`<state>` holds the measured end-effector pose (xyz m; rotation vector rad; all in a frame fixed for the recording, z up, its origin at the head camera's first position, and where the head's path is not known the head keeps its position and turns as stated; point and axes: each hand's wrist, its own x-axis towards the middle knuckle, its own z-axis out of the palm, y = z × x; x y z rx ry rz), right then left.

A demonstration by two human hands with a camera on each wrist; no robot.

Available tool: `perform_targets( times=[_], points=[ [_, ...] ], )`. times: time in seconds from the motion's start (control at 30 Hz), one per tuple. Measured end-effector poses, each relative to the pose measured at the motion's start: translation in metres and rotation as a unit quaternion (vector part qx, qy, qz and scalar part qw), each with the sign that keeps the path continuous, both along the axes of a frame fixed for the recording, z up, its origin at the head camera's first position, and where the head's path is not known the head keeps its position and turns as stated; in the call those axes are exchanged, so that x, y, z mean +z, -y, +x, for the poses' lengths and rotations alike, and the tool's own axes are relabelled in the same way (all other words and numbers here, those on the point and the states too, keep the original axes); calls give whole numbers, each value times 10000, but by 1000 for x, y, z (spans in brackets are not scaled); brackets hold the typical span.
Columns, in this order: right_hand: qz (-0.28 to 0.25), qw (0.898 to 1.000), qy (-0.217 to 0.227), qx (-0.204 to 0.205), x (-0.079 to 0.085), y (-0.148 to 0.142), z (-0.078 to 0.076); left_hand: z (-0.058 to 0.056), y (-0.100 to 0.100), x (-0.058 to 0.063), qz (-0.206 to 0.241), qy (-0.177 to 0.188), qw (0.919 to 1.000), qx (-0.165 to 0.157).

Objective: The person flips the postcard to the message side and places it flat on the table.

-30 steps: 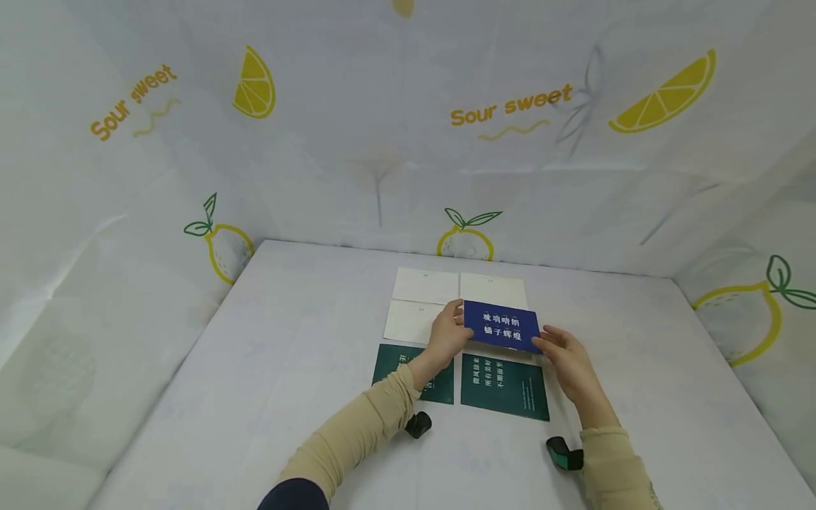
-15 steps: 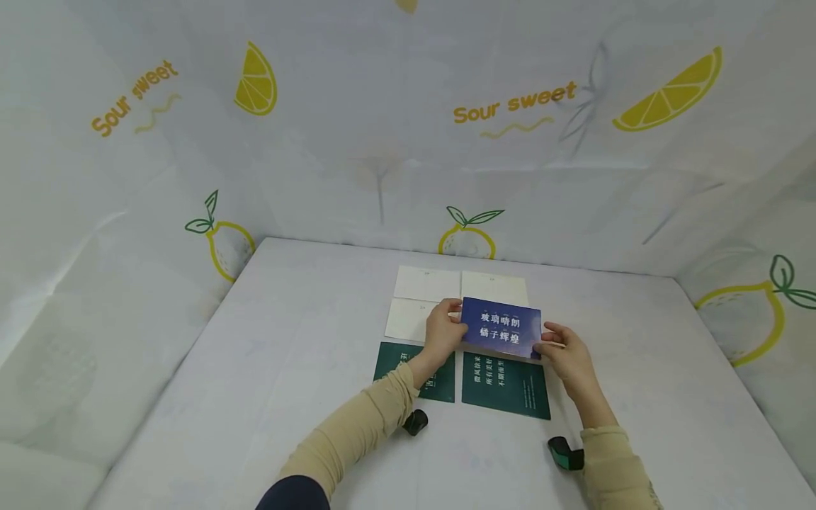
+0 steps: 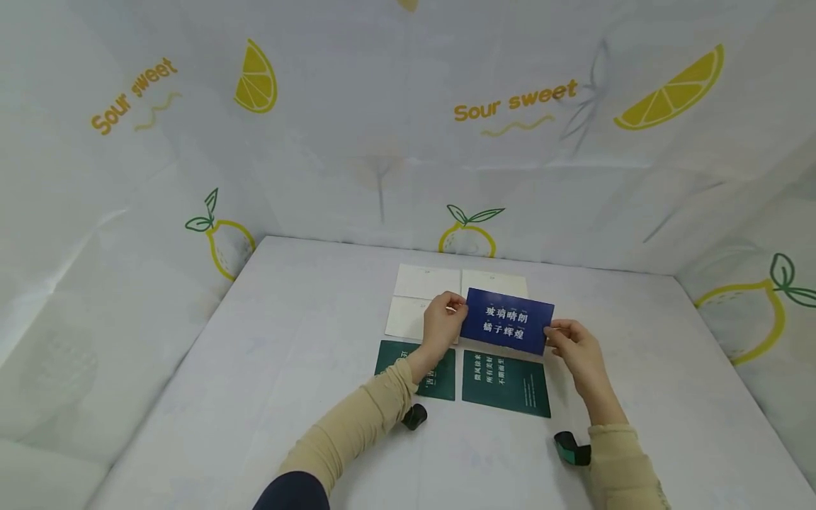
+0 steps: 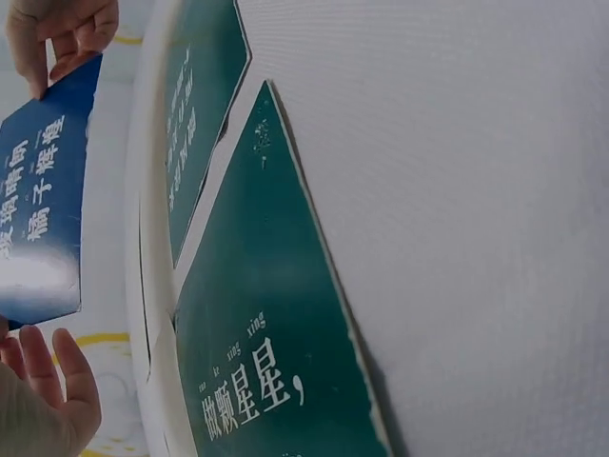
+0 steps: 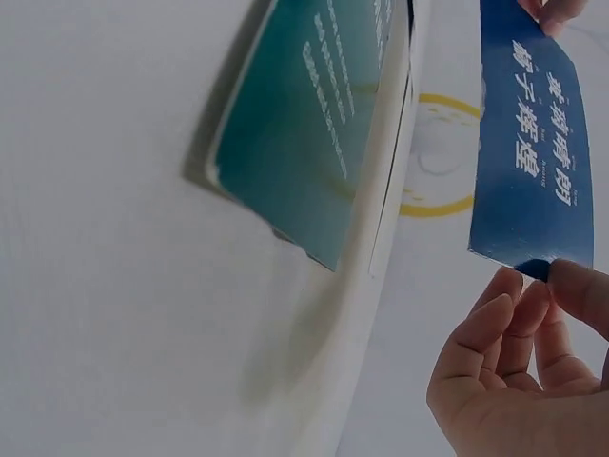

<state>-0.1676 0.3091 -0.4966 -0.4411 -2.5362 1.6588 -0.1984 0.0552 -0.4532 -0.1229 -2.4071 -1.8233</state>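
Note:
Both hands hold up a blue card (image 3: 507, 321) with white Chinese characters, one at each short side. My left hand (image 3: 443, 324) pinches its left edge, and my right hand (image 3: 579, 352) pinches the right edge between thumb and fingers. In the right wrist view the blue card (image 5: 535, 143) is tilted up above the table, with the right thumb and fingers on its near end. Two green cards lie flat below it: the right one (image 3: 506, 382) is in full view, while my left forearm partly covers the left one (image 3: 390, 352).
Behind the hands, white cards (image 3: 427, 282) lie side by side in a block on the white table (image 3: 287, 340). Black wrist bands (image 3: 572, 449) show at both forearms. A white cloth wall (image 3: 357, 184) with lemon prints rises at the back and sides.
The blue card has moved up and slightly to the right, its face tilted more toward the camera. Both hands moved with it and kept their hold.

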Motion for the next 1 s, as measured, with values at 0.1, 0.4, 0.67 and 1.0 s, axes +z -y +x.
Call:
perform_targets(
  times=[0.1,0.4,0.67,1.0],
  points=[
    [-50,9999,-81,-33,2,0,-1,-2,1,2,37,-99,9999,-67],
    [-1018,9942,-138,323,40,18,17,-3,6,2,311,258,9987,-296],
    [-913,9942,63,558,19,2,7,-6,14,0,-12,424,9962,-766],
    [1327,9778,990,1283,18,0,-8,-8,6,-9,-2536,222,9499,-1813]
  ],
)
